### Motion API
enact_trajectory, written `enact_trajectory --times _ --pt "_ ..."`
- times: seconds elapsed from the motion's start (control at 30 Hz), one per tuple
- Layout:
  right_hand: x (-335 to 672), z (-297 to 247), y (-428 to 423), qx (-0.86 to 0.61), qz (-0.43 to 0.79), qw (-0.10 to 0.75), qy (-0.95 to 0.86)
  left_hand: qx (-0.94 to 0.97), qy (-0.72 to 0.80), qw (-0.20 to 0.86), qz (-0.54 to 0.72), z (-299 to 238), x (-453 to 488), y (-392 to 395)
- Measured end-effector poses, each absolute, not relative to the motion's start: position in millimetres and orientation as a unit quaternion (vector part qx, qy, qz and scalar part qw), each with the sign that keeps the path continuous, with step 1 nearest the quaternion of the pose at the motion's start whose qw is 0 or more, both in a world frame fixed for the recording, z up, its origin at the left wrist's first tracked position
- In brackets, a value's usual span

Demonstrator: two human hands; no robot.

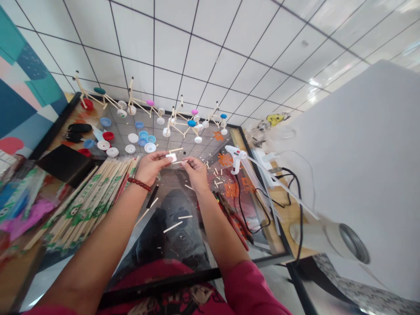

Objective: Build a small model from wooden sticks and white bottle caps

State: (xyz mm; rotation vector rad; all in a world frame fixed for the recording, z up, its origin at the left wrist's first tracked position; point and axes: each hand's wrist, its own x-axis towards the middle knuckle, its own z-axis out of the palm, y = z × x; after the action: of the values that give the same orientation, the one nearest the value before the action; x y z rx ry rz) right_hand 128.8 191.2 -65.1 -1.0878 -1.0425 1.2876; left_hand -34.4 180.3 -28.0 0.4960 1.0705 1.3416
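Observation:
My left hand (151, 165) is closed, pinching a small white bottle cap (171, 156) with a thin wooden stick (176, 150) at it. My right hand (196, 171) is closed close beside it, fingertips pinched on a short stick piece (181, 162) that points at the cap. Both hands hover over a glass tabletop (183, 227) strewn with short cut sticks (173, 226). A red bead bracelet (139, 184) is on my left wrist.
Several stick-and-cap models (179, 120) stand at the table's far edge, with loose coloured caps (131, 139) before them. Bundled chopsticks in wrappers (92, 197) lie at left. A white glue gun (235, 157) with black cord (249, 210) and red pliers (236, 221) lie at right.

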Motion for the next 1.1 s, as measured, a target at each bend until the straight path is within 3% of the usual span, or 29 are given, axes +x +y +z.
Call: enact_trajectory --times 1.1 --pt "129.6 -66.6 190.8 -0.452 0.546 0.551 -0.440 0.222 0.468 0.626 0.583 -32.4 -34.6 181.9"
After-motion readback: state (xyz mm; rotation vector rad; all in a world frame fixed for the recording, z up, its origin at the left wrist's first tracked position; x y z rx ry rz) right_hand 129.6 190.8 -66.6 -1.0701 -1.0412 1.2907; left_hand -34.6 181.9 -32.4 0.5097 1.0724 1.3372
